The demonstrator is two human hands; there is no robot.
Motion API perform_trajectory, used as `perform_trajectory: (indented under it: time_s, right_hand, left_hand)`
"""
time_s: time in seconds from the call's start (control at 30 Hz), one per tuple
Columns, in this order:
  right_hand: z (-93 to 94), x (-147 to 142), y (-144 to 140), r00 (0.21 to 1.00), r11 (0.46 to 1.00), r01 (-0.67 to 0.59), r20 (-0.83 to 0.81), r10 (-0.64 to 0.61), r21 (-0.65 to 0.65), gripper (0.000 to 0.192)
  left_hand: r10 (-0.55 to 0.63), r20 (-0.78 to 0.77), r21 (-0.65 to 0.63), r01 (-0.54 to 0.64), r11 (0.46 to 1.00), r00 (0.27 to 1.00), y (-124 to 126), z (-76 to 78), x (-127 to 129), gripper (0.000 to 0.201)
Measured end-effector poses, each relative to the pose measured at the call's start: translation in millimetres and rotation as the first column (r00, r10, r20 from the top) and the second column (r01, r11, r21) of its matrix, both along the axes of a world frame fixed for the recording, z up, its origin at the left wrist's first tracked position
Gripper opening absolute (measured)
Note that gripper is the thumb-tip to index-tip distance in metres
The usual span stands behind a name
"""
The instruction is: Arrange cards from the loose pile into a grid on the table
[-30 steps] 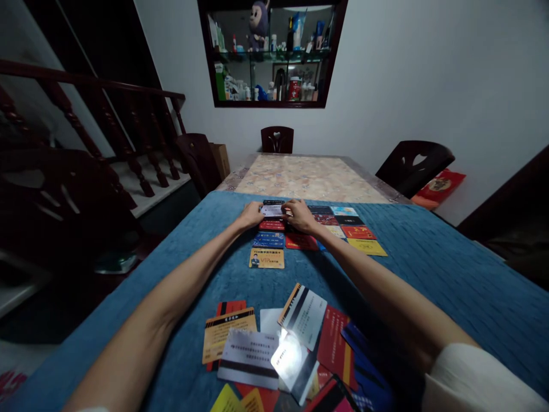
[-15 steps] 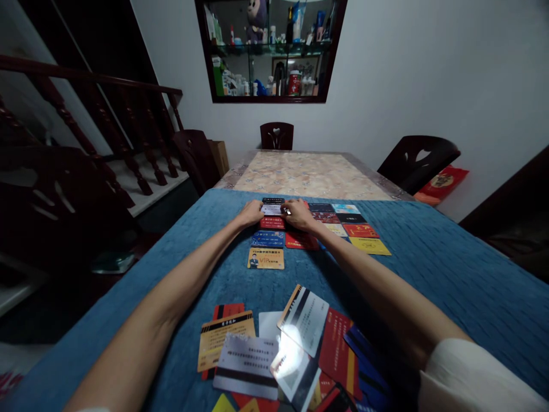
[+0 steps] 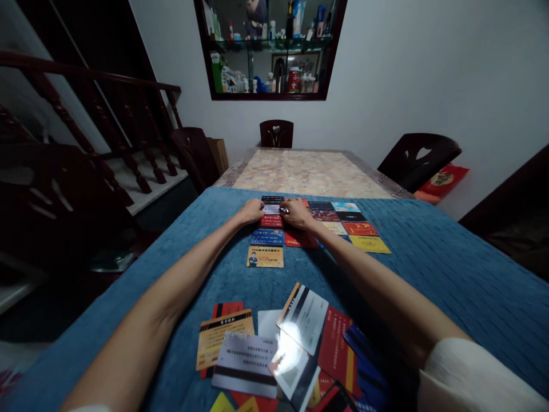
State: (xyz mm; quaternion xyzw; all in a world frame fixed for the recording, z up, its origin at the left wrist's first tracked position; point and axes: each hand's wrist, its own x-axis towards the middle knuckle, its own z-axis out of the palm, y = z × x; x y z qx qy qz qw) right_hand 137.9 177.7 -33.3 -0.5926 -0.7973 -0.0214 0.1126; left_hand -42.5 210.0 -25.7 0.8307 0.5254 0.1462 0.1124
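Observation:
A silver-white card lies in the left column of the laid-out cards, between a black card and a red card. My left hand, its fingers closed, is at the card's left edge. At the right edge is my right hand, fingers curled together and covering part of the neighbouring cards. Nearer to me in the same column are a blue card and an orange VIP card.
Rows of cards, with a yellow card at the near right corner, spread on the blue cloth. Between my forearms lies a loose pile of overlapping cards, including a white striped card. Chairs stand around the table.
Both hands stay at the silver-white card's edges, with only slight finger movement. The view has tipped slightly down; the cards keep their places.

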Motion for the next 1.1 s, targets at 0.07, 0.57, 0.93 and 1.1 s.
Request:
perform_trajectory:
  time_s: [0.07, 0.57, 0.93, 1.1]
  right_hand:
    - [-0.2, -0.1, -0.8, 1.0, 1.0, 0.019, -0.007, -0.019, 0.003, 0.036]
    - [-5.1, 4.5, 1.3, 0.998, 0.998, 0.04, -0.047, -0.038, 0.043, 0.034]
    - [5.8, 16.3, -51.7, 0.994, 0.997, -0.027, -0.107, 0.035, 0.072, 0.033]
    - [4.3, 20.4, -82.1, 0.986, 0.99, -0.081, -0.14, 0.096, 0.113, 0.029]
  left_hand:
    - [0.006, -0.008, 0.005, -0.006, 1.0, 1.0, -0.2, -0.1, 0.3, 0.026]
    - [0.052, 0.024, 0.044, -0.053, 0.998, 0.998, -1.4, -4.8, 2.6, 0.037]
    - [0.042, 0.085, 0.096, -0.05, 0.994, 0.996, -41.7, 3.0, -12.5, 0.034]
    - [0.039, 0.097, 0.121, -0.05, 0.991, 0.995, -68.6, 1.7, -23.9, 0.033]
